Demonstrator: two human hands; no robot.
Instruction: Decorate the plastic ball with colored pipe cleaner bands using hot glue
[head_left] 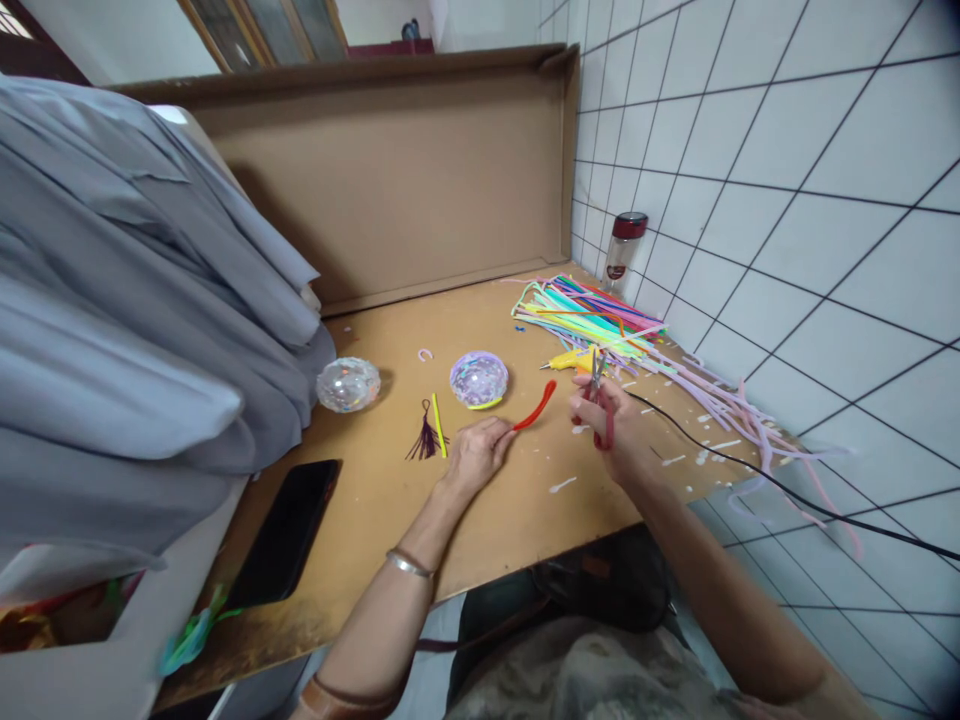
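My left hand [478, 455] pinches one end of a red pipe cleaner [538, 408], whose folded, thicker end points up and to the right. In my right hand [613, 425] is a pair of scissors [607, 425] with red handles, blades pointing away from me and apart from the pipe cleaner. Just beyond my left hand sits a round lilac bowl-like piece [478, 378] with a yellow strip along its near rim. Left of that hand lie a yellow pipe cleaner piece [439, 426] and a dark tassel [426, 438].
A yellow glue gun [574, 360] with a black cord lies beyond my right hand. Behind it are a heap of coloured pipe cleaners [592, 315] and a bottle [624, 250]. At left are a clear faceted bowl [349, 385] and a black phone [285, 535]. Cardboard [405, 170] stands behind.
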